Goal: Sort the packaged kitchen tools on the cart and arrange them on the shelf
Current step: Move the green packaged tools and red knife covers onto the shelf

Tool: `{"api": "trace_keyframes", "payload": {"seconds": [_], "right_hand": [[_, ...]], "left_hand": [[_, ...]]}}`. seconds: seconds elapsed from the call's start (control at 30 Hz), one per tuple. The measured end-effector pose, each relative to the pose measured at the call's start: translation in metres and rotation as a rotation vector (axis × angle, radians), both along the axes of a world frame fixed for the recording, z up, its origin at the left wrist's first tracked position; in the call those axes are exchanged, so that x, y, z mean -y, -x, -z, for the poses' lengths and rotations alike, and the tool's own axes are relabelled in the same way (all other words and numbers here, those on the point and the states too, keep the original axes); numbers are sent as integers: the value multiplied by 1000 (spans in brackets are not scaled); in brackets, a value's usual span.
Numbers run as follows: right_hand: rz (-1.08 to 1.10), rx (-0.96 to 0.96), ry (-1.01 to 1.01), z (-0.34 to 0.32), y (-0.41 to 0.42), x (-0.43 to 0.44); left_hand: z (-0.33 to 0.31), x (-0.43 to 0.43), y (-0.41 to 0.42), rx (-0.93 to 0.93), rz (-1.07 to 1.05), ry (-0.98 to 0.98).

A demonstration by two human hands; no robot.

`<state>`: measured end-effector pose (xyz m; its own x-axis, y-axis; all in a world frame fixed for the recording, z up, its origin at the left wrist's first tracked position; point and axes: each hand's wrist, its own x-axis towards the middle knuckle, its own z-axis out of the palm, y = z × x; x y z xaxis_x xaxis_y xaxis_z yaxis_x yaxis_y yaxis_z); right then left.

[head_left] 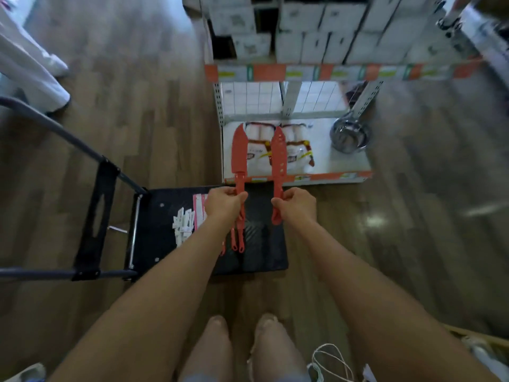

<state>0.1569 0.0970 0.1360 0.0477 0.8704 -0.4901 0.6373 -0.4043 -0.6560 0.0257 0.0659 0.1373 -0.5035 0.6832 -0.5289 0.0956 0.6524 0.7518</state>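
Left hand grips several red plastic knives, right hand one holed red knife; small white packets remain on the black cart.

Bare arms and bare knees, with a sliver of blue-grey cloth at the lap.

The left forearm and the right forearm are uncovered along all the length that shows, up to the wrists. The left grip and the right grip are bare as well, the knuckles plain but the nails too blurred to make out. Two bare knees sit side by side low in the view, and behind them runs a narrow band of blue-grey cloth, too little of it showing to tell the garment.
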Motion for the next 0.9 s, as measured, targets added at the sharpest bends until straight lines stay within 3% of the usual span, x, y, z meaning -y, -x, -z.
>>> {"api": "trace_keyframes", "payload": {"seconds": [0.37, 0.57, 0.9], "right_hand": [[-17, -129, -135, -153, -33, -14], [-30, -141, -311, -202, -51, -18], [-18, -261, -415, -255, -43, -55]], "left_hand": [[-155, -23, -44, 15, -5, -169], [-202, -35, -64, 0, 17, -277], [-250, -65, -55, 39, 28, -429]]}}
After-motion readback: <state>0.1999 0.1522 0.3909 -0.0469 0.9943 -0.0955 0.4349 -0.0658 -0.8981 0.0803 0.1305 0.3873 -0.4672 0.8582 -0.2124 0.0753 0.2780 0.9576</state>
